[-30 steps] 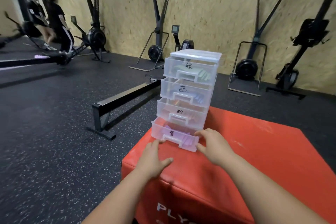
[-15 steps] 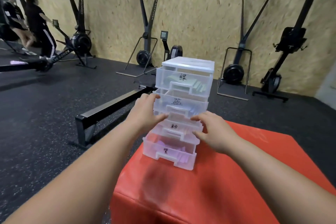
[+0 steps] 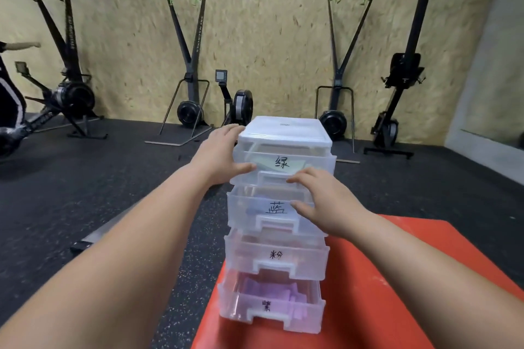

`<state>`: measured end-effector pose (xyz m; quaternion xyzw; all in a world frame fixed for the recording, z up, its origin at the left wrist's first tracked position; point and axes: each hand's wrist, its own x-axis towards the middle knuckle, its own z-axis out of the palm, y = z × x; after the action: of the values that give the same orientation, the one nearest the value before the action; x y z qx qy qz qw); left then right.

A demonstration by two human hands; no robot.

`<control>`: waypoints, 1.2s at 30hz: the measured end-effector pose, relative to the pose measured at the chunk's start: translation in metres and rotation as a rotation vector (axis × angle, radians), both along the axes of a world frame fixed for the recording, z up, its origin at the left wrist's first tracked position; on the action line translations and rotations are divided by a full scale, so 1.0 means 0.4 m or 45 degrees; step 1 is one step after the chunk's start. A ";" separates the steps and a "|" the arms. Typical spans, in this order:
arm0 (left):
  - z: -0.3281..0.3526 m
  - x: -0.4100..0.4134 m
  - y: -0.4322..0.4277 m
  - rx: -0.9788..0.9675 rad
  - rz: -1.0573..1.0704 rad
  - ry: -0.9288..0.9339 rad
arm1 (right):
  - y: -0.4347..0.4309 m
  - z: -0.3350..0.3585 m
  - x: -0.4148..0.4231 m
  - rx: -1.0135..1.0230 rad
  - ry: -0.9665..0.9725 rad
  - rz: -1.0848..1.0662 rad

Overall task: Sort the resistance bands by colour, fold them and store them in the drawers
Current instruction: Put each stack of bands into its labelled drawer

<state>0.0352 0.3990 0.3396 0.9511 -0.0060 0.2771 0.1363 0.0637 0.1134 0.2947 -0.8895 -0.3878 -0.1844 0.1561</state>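
Both hands now sit higher: left hand (image 3: 219, 150), fingers straight, presses the top-left side of the clear plastic drawer cabinet (image 3: 279, 252); right hand (image 3: 323, 198), fingers spread, touches its top drawer (image 3: 283, 163). Folded purple bands (image 3: 263, 290) lie in the bottom drawer (image 3: 272, 317).

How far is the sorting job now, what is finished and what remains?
Done: bands show through all four labelled drawers, purple bands clearest, in the bottom drawer. In hand: the left hand and right hand touch the top drawer. Left: drawers seem slightly open, so push them shut.
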 end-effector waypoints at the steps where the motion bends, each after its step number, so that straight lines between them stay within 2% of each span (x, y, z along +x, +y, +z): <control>1: -0.003 0.019 0.009 -0.008 -0.033 0.027 | 0.006 -0.003 0.010 -0.001 0.001 -0.020; 4: -0.024 0.064 0.029 -0.045 -0.069 0.018 | 0.022 -0.010 0.050 -0.024 -0.028 -0.051; 8: -0.074 0.089 0.035 -0.048 -0.065 -0.142 | 0.030 -0.038 0.109 -0.028 -0.029 -0.074; 14: -0.118 0.094 0.016 -0.279 -0.100 -0.220 | 0.035 -0.064 0.155 0.005 0.069 -0.065; 18: -0.116 0.091 0.007 -0.299 -0.090 -0.227 | 0.013 -0.073 0.118 0.066 0.071 0.004; 23: -0.127 0.085 0.004 -0.334 -0.113 -0.221 | -0.036 -0.132 -0.002 0.227 -0.072 0.214; 27: -0.148 0.093 -0.006 -0.421 -0.141 -0.251 | -0.039 -0.219 -0.032 0.156 -0.146 0.198; 36: -0.197 0.135 -0.007 -0.488 -0.204 -0.372 | 0.012 -0.273 0.092 0.021 -0.005 0.032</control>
<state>0.0893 0.3961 0.2609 0.8542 -0.0483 0.3960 0.3334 0.1007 0.1180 0.1853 -0.8828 -0.3977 -0.1875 0.1650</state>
